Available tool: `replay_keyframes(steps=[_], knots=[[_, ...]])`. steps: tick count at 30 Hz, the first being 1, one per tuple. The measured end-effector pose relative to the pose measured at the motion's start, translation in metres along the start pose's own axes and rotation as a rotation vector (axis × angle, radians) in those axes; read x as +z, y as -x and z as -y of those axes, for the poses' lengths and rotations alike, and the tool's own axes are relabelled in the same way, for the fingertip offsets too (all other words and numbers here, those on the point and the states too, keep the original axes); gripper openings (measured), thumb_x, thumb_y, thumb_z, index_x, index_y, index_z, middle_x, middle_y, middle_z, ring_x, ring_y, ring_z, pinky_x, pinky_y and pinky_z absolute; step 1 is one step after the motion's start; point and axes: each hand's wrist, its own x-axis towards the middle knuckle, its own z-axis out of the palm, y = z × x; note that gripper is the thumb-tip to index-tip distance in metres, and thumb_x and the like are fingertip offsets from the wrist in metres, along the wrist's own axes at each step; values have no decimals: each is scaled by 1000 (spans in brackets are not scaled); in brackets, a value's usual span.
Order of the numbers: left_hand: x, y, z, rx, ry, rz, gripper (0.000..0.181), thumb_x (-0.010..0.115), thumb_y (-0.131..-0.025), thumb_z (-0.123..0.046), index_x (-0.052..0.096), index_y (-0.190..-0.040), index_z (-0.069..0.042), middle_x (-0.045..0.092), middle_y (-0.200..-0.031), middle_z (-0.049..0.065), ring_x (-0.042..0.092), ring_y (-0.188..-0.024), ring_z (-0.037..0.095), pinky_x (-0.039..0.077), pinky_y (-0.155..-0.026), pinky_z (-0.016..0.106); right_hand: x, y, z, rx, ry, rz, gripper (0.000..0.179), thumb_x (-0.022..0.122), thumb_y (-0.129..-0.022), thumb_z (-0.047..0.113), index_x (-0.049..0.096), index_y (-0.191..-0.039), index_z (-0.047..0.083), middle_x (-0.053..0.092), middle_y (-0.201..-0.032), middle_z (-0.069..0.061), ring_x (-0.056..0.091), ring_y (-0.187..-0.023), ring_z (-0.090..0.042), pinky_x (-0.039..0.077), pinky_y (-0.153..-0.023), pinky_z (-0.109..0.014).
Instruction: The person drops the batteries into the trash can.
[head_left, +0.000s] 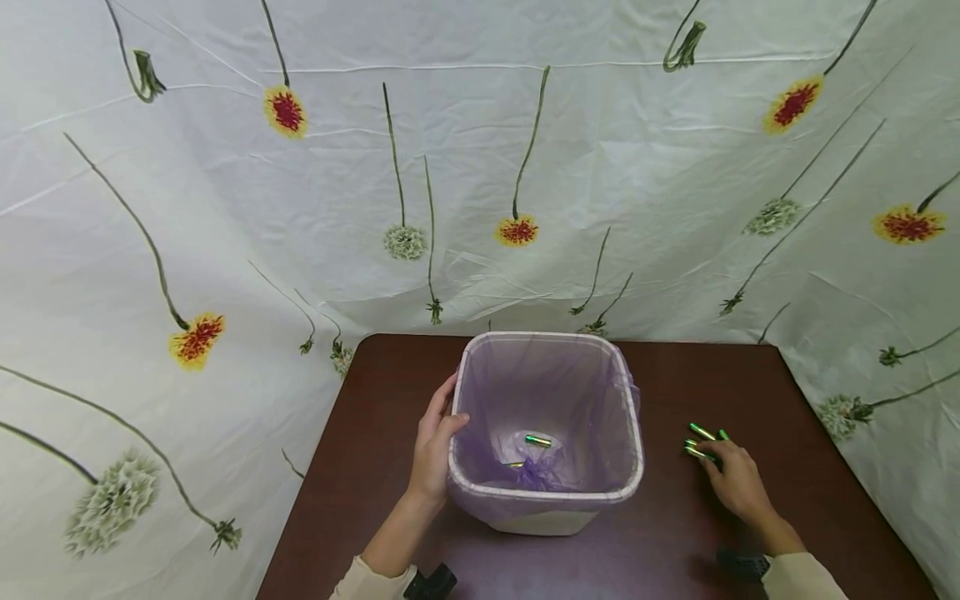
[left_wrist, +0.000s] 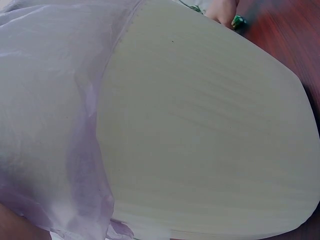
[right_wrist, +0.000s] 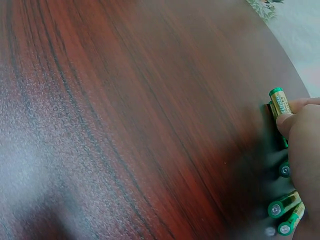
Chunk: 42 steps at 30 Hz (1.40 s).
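Note:
A cream trash bin point(head_left: 542, 523) lined with a thin purple bag point(head_left: 540, 375) stands on the table. My left hand point(head_left: 433, 450) grips its left rim, thumb over the edge and fingers along the outside. Inside the bin, a green-and-gold battery point(head_left: 537, 441) lies on the bag's bottom, with another partly covered by bunched purple film. To the right of the bin, my right hand point(head_left: 741, 482) pinches a battery point(right_wrist: 280, 102) between thumb and fingers. Several more batteries point(right_wrist: 283, 206) lie on the table beside and partly under that hand.
The dark reddish-brown wooden table point(head_left: 675, 550) carries the bin and the batteries. A pale cloth point(head_left: 465, 167) printed with flowers hangs behind and at both sides of it. A black strap device point(head_left: 431, 582) sits on my left wrist.

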Motion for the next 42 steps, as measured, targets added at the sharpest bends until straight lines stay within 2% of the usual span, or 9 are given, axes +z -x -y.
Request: replay_keyframes(steps=[5,12,16,20,29,34,37,42], knots=[[0,0,0,1,-9,-4,61,45,-96,-3,38,-156,0,40,-160,16,42,-139,33,42,-103,28,-4,-1,2,5,-19,-2,21,70,-90,-9,71,-110,-6,64,-114,-32,55,-110,-58,44,-84,-69],[0,-1,1,-1,-12,0,61,45,-96,-3,38,-157,1,39,-161,16,39,-141,33,41,-104,27,-10,-3,5,-2,-11,-16,19,71,-90,-8,71,-108,-3,66,-108,-26,61,-103,-52,47,-79,-66],[-1,-1,1,-4,-16,-4,61,45,-96,-3,38,-157,0,39,-160,16,40,-140,34,41,-104,28,-14,-7,9,-35,6,-40,21,73,-87,-10,72,-106,-2,66,-101,-19,64,-90,-41,50,-74,-59],[-1,-1,2,-4,-10,-5,61,45,-96,-3,38,-157,0,40,-160,16,41,-139,34,41,-104,28,-17,-11,12,-72,22,-66,22,74,-84,-11,73,-104,0,67,-95,-13,60,-80,-28,48,-71,-55],[0,0,2,0,-2,5,61,45,-96,-3,38,-157,0,39,-160,17,41,-139,35,41,-104,30,-25,-16,19,-95,23,-76,24,74,-84,-12,74,-105,-2,67,-100,-17,63,-83,-32,49,-67,-50],[0,-1,2,1,-8,7,61,45,-96,-3,38,-157,0,39,-160,17,41,-140,34,41,-105,29,-32,-19,23,-87,24,-61,22,74,-86,-9,73,-107,-1,66,-100,-15,53,-74,-19,44,-60,-37],[0,-1,2,-2,-6,7,61,45,-96,-3,37,-157,0,39,-160,17,41,-139,35,42,-104,30,-36,-22,25,-84,9,-38,21,72,-88,-8,72,-107,-2,65,-99,-15,50,-72,-15,42,-58,-33],[-1,0,1,-6,-10,4,61,45,-97,-4,38,-157,-1,39,-159,17,42,-137,36,43,-103,30,-43,-25,29,-93,4,-10,20,70,-90,-8,71,-110,-2,64,-103,-19,53,-75,-20,44,-60,-36]])
